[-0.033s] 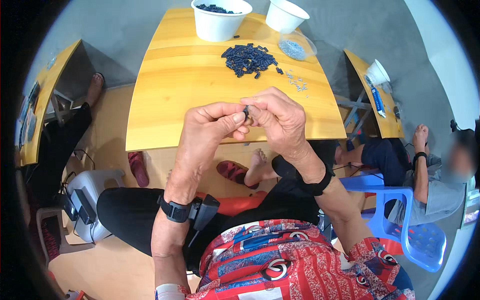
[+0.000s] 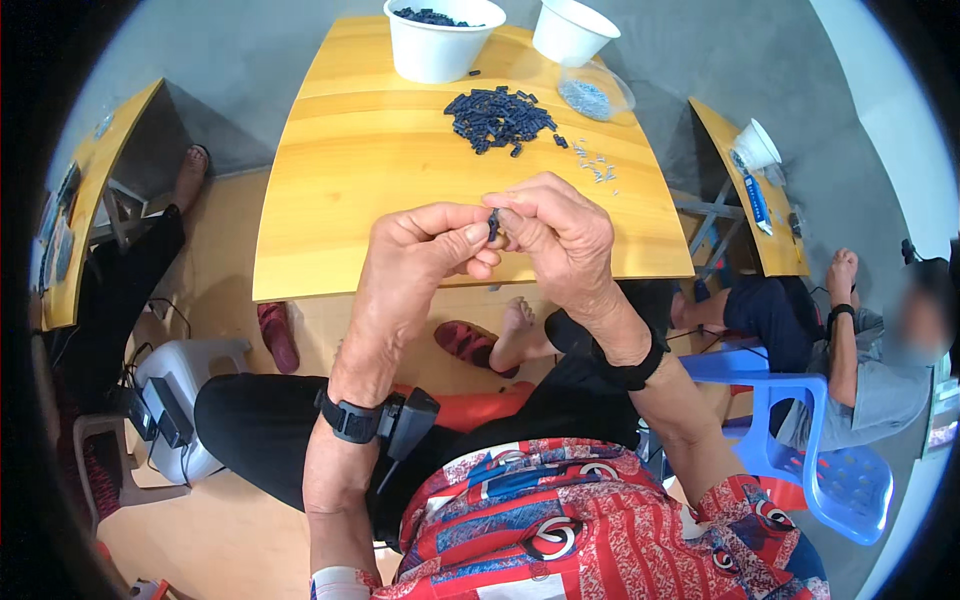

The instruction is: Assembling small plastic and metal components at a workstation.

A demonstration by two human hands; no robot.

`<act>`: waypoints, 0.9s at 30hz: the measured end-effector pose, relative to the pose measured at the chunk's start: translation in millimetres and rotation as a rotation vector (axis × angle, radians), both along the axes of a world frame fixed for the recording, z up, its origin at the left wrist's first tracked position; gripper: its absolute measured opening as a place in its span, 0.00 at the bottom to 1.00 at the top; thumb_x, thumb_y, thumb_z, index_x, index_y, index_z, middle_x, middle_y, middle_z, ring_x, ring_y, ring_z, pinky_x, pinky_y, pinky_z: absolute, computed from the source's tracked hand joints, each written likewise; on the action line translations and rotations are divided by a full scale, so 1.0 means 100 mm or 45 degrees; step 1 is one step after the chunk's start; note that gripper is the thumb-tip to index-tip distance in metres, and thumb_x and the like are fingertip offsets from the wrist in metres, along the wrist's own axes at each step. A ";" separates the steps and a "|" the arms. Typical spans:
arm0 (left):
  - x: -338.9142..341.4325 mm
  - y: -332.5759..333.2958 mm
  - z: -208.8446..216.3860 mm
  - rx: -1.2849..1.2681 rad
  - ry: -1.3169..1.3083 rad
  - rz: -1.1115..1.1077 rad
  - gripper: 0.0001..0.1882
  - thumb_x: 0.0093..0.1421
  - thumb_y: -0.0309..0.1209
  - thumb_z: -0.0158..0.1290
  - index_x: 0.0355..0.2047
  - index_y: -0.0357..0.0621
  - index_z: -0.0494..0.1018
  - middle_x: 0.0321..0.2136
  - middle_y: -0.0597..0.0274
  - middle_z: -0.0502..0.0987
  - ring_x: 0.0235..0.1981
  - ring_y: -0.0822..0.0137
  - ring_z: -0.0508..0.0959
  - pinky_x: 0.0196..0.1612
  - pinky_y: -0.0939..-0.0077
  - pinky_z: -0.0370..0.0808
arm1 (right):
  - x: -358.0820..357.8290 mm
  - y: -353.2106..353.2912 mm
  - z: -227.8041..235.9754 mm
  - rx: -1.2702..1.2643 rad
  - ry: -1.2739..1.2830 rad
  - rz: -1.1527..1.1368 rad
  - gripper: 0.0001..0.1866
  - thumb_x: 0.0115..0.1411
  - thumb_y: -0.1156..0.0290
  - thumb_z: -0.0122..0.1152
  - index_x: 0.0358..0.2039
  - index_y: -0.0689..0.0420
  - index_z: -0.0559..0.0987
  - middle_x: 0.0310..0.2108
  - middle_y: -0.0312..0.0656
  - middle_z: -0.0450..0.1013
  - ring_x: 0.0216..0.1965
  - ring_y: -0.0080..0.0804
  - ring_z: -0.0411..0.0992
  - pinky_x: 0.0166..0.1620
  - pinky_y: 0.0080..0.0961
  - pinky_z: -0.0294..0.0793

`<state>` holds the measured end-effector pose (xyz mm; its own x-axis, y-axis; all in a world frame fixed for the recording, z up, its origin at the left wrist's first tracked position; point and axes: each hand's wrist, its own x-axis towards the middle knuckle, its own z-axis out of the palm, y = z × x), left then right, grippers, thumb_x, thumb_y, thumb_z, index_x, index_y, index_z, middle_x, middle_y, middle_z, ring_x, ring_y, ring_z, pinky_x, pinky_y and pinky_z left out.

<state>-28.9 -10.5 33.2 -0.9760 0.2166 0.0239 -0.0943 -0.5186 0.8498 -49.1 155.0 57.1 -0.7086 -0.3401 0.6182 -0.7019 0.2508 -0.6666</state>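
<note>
Over the near edge of the wooden table, my hands meet at a small black plastic part. My left hand is closed, pinching the part between thumb and forefinger. From the other side, my right hand closes its thumb and forefinger on the part's upper end; whether a smaller piece is between those fingertips is hidden. Farther off on the table lies a heap of similar black parts. Right of it, small silver pieces, perhaps screws, are scattered.
A white tub with more black parts stands at the far side of the table. Beside it are another white tub and a clear dish of silver pieces. A blue plastic chair and a seated person are at right.
</note>
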 end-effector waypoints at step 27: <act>-0.20 0.13 -0.30 -0.428 0.156 0.211 0.06 0.54 0.25 0.60 0.32 0.36 0.80 0.23 0.64 0.79 0.22 0.77 0.75 0.25 0.85 0.74 | -0.09 0.07 -0.20 -0.096 -0.486 -0.116 0.07 0.60 0.76 0.57 0.38 0.65 0.78 0.29 0.38 0.73 0.21 0.18 0.69 0.26 0.14 0.70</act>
<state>-48.9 2.7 3.4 -0.9927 0.0718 0.0973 0.0804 -0.2092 0.9746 -58.3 162.4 37.2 -0.9176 -0.2289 0.3251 -0.3770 0.2412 -0.8943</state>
